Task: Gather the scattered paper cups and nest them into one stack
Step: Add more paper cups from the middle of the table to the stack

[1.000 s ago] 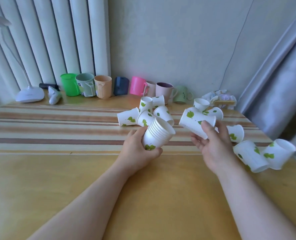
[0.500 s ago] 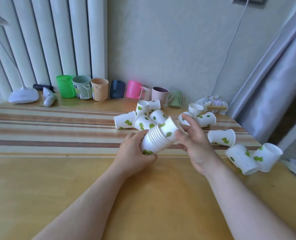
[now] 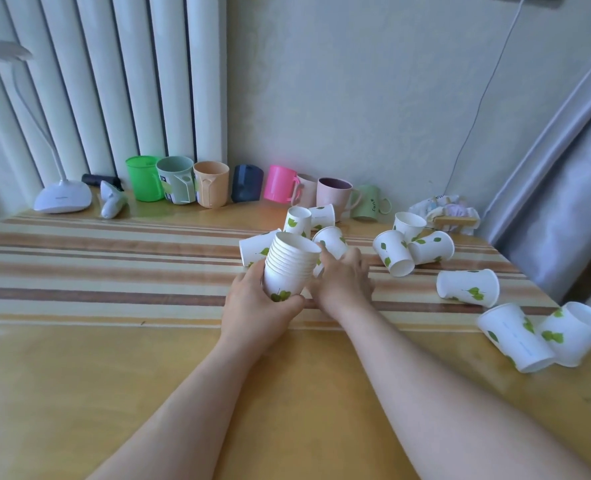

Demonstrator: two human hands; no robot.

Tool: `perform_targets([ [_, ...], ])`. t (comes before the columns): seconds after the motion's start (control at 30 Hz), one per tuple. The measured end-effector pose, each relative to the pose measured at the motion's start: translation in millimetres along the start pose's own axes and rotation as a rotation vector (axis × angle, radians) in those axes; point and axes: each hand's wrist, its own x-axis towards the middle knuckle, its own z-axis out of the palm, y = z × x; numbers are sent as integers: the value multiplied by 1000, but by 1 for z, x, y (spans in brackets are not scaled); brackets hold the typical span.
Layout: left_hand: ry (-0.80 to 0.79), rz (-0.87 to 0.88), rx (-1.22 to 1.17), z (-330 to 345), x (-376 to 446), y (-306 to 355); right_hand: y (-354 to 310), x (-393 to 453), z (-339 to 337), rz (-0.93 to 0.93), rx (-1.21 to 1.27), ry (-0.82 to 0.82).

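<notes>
My left hand (image 3: 259, 306) grips a nested stack of paper cups (image 3: 292, 266), white with green leaves, tilted with its mouth up and away from me. Just right of the stack, my right hand (image 3: 344, 282) has its fingers and thumb around the base of a loose paper cup (image 3: 332, 240). Three more loose cups (image 3: 297, 221) crowd right behind the stack. Further right lie a group of three cups (image 3: 392, 252), a single cup (image 3: 467, 287) on its side, and two cups (image 3: 515, 337) near the table's right edge.
A row of coloured plastic mugs (image 3: 212, 183) lines the back of the wooden table (image 3: 114, 375) along the wall. A white desk lamp (image 3: 62, 197) stands back left. A cloth bundle (image 3: 443, 211) sits back right, beside a grey curtain (image 3: 557, 202).
My right hand pushed its cup into the stack, then moved forward onto a loose cup behind the stack. The stack tipped more upright.
</notes>
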Motion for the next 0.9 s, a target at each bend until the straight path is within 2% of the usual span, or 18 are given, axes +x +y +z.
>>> perform_targets([
  [0.07,10,-12,-10,1,0,-1,0,-2,2,-56,-156,96],
  [0.13,15,-23,-9,2,-1,1,5,-3,2,-91,-180,159],
  [0.23,30,-32,2,4,0,5,11,-7,1,-179,-187,169],
  [0.33,39,-59,4,4,-1,8,4,-10,-3,-253,-154,99],
  [0.47,28,-55,5,3,-3,7,-8,-9,-12,-252,-56,15],
  [0.67,-2,-48,19,0,-5,8,17,-14,-31,-85,-62,-123],
  [0.73,-21,-55,46,0,-5,8,32,-20,-36,15,158,-126],
  [0.83,-32,-46,86,0,-5,8,44,-26,-50,211,916,-25],
  [0.9,-42,-30,97,1,-5,8,44,-26,-59,316,1340,-37],
])
